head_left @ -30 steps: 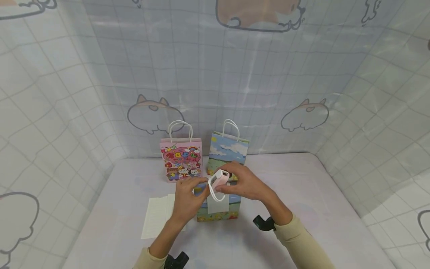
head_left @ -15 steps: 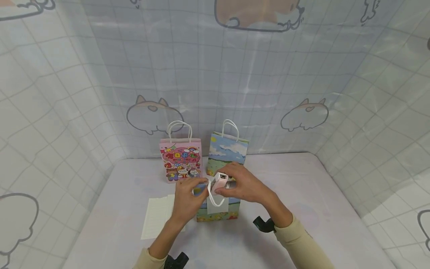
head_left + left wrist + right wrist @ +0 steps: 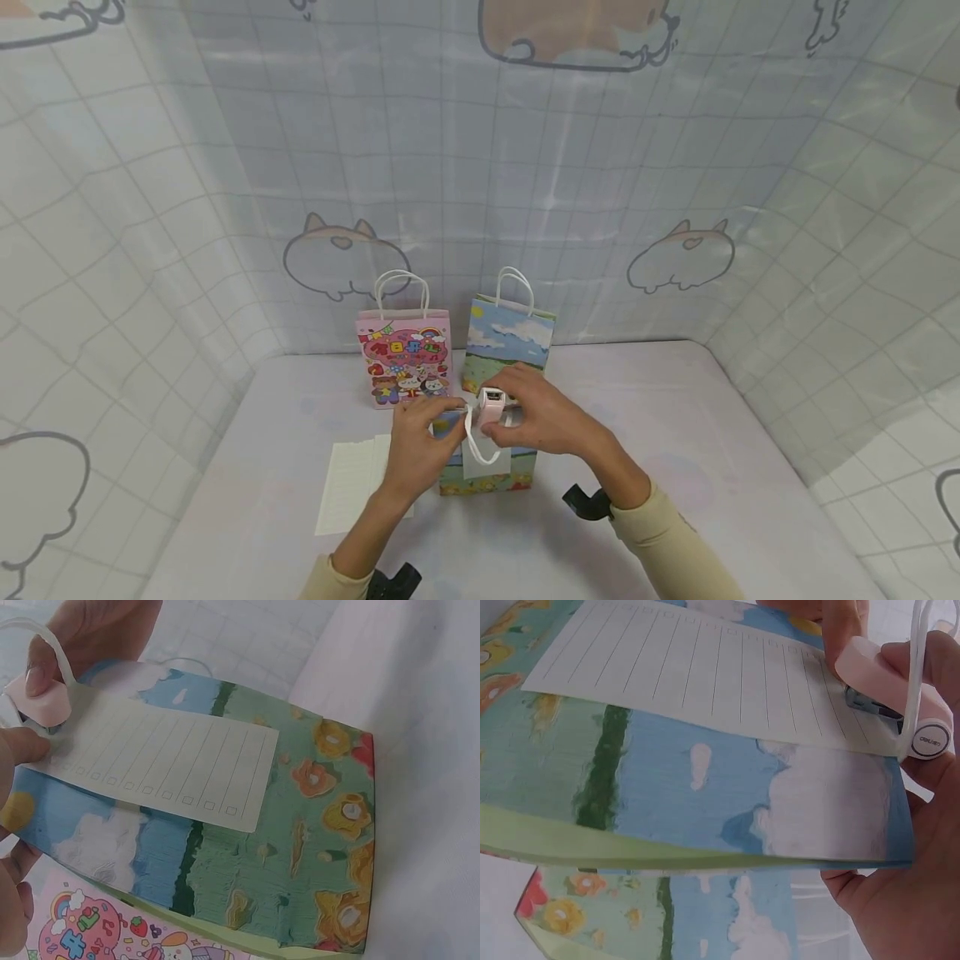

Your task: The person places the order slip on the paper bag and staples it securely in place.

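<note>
My right hand point(image 3: 551, 417) grips a small pink-and-white stapler point(image 3: 492, 408) by thumb and fingers, at the top edge of a paper gift bag point(image 3: 525, 467) with a meadow-and-sky print. Against the bag's front lies a lined paper slip point(image 3: 172, 765) with a column of small boxes. In the right wrist view the stapler's jaws sit over the slip's top end, by the white rope handle point(image 3: 915, 675). My left hand point(image 3: 423, 450) pinches the slip and the bag's top edge together, just left of the stapler. The bag's top is partly hidden by both hands.
Behind stand a pink cartoon gift bag point(image 3: 405, 358) and a second meadow-print bag point(image 3: 510, 333), both upright near the back curtain. More lined paper sheets point(image 3: 348, 487) lie on the table left of my left forearm.
The stapler in my right hand has turned so its end faces up toward the head camera, and it has dropped slightly. My left hand has stayed on the bag's edge.
</note>
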Tool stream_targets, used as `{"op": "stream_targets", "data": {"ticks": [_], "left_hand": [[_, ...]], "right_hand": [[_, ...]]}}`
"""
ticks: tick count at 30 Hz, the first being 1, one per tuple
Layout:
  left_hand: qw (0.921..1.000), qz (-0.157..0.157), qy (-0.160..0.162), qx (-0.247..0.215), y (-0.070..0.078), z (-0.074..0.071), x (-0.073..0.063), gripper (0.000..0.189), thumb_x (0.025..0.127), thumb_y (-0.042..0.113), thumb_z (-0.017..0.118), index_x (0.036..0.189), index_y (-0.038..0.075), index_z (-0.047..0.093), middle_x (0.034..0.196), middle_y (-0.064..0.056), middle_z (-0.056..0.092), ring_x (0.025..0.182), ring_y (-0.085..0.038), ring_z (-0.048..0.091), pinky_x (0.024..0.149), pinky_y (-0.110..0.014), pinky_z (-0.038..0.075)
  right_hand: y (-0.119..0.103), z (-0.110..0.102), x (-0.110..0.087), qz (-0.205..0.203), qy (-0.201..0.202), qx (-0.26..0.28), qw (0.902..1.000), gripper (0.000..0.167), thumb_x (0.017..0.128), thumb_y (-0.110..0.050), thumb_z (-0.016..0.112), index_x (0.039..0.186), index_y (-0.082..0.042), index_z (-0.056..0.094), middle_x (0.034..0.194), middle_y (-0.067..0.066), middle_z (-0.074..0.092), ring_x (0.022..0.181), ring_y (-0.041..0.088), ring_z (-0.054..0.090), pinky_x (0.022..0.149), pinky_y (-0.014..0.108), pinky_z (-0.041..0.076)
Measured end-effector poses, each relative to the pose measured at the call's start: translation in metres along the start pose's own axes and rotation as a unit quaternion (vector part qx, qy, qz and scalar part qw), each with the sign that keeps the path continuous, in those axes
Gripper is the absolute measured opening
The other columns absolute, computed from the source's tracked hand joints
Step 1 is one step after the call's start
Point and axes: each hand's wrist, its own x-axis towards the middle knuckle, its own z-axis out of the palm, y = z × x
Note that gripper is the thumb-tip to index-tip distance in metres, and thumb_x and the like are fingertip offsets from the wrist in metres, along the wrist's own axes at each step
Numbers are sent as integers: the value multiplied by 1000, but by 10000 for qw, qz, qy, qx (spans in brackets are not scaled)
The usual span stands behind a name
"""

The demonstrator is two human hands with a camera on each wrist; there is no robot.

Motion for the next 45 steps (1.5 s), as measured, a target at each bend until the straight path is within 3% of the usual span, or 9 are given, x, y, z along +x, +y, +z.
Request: {"op": "stream_targets", "data": {"ticks": [11,23,31,45], "left_hand": [[10000,41,-3,-45,-2,1,-1,16,85,19,82,100,16,77,100,2,77,93,-17,65,82,-39,27],[9999,109,6,-20,-2,1,-2,16,85,18,82,101,16,77,99,2,77,93,-16,65,84,-40,30],[9993,374,21,23,-2,-2,0,17,84,16,82,101,15,77,98,3,76,93,-16,65,85,-40,32],[9982,566,-218,5,-3,-3,5,16,87,17,80,102,18,76,99,7,76,96,-15,65,87,-44,33]], "right_hand": [[-3,4,1,62,127,8,9999,44,84,-42,75,120,-19,68,113,-10,63,107,16,56,91,41,49],[2,5,-1,1,153,159,9998,38,86,-44,74,117,-21,69,112,-12,66,105,9,56,91,41,50],[4,4,0,-139,164,266,9994,38,86,-41,75,118,-20,69,111,-13,66,104,8,56,88,38,51],[1,1,2,-188,62,23,9998,34,87,-44,72,112,-22,70,109,-14,67,102,8,55,87,37,50]]}}
